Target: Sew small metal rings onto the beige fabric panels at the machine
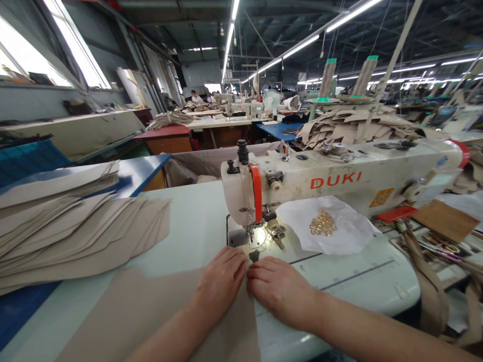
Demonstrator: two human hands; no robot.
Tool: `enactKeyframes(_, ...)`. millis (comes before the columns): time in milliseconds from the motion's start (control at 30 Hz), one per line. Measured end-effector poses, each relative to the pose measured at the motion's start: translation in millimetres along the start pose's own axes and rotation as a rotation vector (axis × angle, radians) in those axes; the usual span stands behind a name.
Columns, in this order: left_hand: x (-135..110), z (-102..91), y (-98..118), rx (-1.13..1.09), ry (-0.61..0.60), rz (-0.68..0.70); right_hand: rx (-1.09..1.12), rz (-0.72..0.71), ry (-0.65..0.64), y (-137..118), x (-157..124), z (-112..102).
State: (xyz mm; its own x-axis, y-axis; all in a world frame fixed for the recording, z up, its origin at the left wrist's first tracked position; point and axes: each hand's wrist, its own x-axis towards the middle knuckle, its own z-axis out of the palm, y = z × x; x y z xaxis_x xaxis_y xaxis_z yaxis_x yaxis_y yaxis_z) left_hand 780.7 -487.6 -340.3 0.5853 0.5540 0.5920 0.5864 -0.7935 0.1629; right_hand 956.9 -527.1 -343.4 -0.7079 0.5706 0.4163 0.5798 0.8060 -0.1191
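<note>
Both the left hand (221, 281) and right hand (279, 289) lie palm-down on the flat beige fabric piece (132, 311), fingertips meeting at its front edge just before the needle of the white DUKI sewing machine (339, 181); whether they pinch it cannot be told

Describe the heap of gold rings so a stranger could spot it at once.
Find the white DUKI sewing machine. Under its long arm lies a crumpled white sheet, and the gold rings sit heaped in its middle. They are the only thing on that sheet, glinting against the white.
</note>
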Motion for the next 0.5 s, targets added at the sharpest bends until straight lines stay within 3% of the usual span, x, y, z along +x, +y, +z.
enactKeyframes(500,2.5,-1.3,-0.5,0.016,0.045,0.051,-0.001,0.007,0.016,-0.3,0.3,1.5)
